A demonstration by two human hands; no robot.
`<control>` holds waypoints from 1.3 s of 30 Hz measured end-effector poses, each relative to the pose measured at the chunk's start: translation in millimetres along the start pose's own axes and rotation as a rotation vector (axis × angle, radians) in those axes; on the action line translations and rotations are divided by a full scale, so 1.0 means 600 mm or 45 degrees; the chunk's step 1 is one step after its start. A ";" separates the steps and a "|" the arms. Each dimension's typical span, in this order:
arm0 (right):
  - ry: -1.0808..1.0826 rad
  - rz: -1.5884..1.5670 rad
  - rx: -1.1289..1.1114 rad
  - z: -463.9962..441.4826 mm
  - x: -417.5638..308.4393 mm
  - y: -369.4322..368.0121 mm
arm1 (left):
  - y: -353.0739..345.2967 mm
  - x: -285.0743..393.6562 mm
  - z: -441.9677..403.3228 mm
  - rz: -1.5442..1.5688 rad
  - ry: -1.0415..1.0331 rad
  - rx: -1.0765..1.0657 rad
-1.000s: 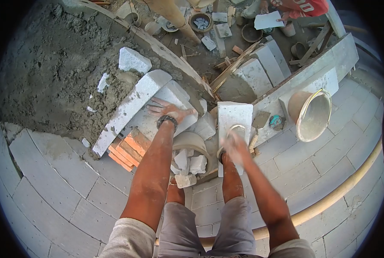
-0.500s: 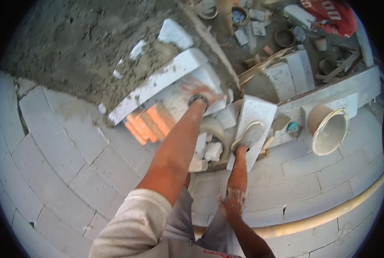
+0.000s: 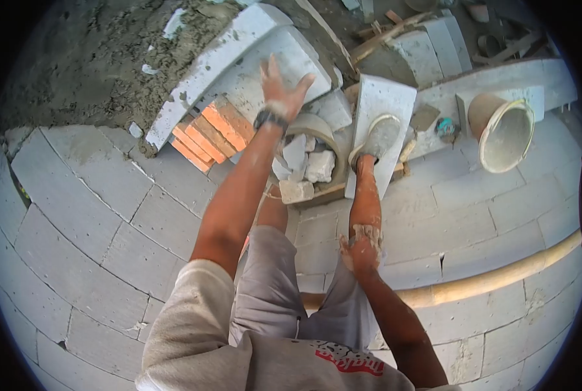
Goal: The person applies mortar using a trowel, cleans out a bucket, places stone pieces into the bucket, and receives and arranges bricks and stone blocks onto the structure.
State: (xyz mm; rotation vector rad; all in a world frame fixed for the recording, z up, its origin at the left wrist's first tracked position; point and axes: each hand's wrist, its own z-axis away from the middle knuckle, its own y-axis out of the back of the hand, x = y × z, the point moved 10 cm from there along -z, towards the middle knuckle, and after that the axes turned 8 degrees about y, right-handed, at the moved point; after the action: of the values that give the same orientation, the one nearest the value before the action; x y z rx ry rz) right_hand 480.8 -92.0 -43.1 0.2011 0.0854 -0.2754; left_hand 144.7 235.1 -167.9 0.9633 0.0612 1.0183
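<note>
My left hand [image 3: 282, 92], with a dark watch on its wrist, is spread open over a pale grey slab [image 3: 242, 75]. Nothing is in its fingers; whether it touches the slab I cannot tell. Orange bricks [image 3: 214, 133] stand in a row left of that wrist. Caked with pale mortar, my right hand [image 3: 361, 252] rests on my right leg, thumb apart and fingertips partly hidden. My right foot, in a sandal [image 3: 382, 138], stands on a long white block [image 3: 374, 98]. Between the two is a round tub [image 3: 333, 146] with broken white pieces [image 3: 318, 166].
A mortar-smeared bucket [image 3: 503, 133] stands at the right beside a low block wall [image 3: 460, 143]. Wet mortar [image 3: 108, 65] spreads at upper left, edged by a long white block [image 3: 222, 68]. A bamboo pole [image 3: 486, 280] crosses the block paving at lower right.
My view has tilted, so the scene sits higher and the person in red is out of frame. My left hand, blurred before, has turned and spread its fingers. My right hand stays on the leg.
</note>
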 end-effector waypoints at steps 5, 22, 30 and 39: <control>0.061 0.063 0.084 0.000 -0.018 0.022 | -0.017 -0.172 0.316 -0.016 -0.051 0.111; 0.010 0.133 -0.066 0.007 -0.043 0.045 | -0.160 -0.297 0.566 1.853 1.315 -1.016; -0.037 0.068 -0.114 0.004 -0.031 0.024 | -0.147 -0.252 0.527 2.261 1.228 -1.154; 0.053 0.053 0.124 0.017 -0.057 0.076 | -0.101 -0.282 0.507 1.731 1.045 -0.820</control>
State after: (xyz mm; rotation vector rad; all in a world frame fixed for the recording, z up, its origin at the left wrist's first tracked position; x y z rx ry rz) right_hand 461.3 -42.4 -21.1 0.3048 0.1087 -0.2338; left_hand 231.1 -98.1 -89.0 -0.2075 -0.2707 2.4346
